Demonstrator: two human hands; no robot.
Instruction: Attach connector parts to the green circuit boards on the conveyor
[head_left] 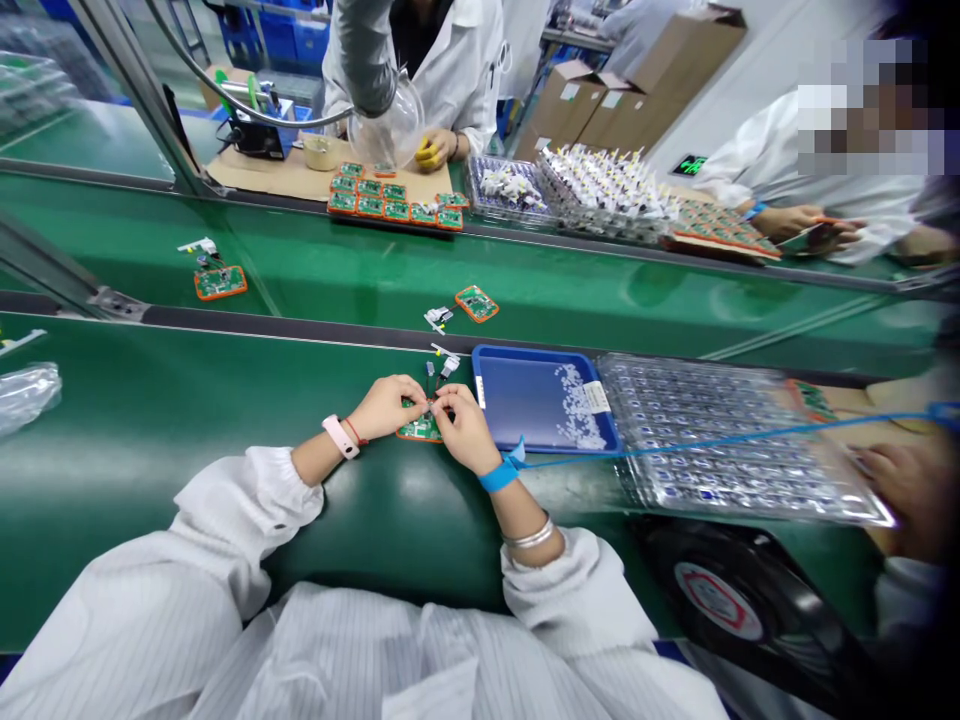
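My left hand (pixel 386 405) and my right hand (pixel 465 428) meet over a small green circuit board in an orange frame (pixel 418 430) lying on the green table. The fingers of both hands are closed in a pinch on a tiny part at the board's top edge; I cannot make out what the part is. A few small connectors (pixel 442 365) lie just beyond the board. My left wrist wears a pink watch; my right wrist wears a blue strap with a blue cord.
A blue tray (pixel 540 400) with small white parts sits right of my hands, then a clear blister tray (pixel 720 430). Boards (pixel 220 282) (pixel 477 303) lie on the green conveyor. Across it, people in white coats work beside board rows (pixel 394 200). Another person's hand (pixel 911 490) is at right.
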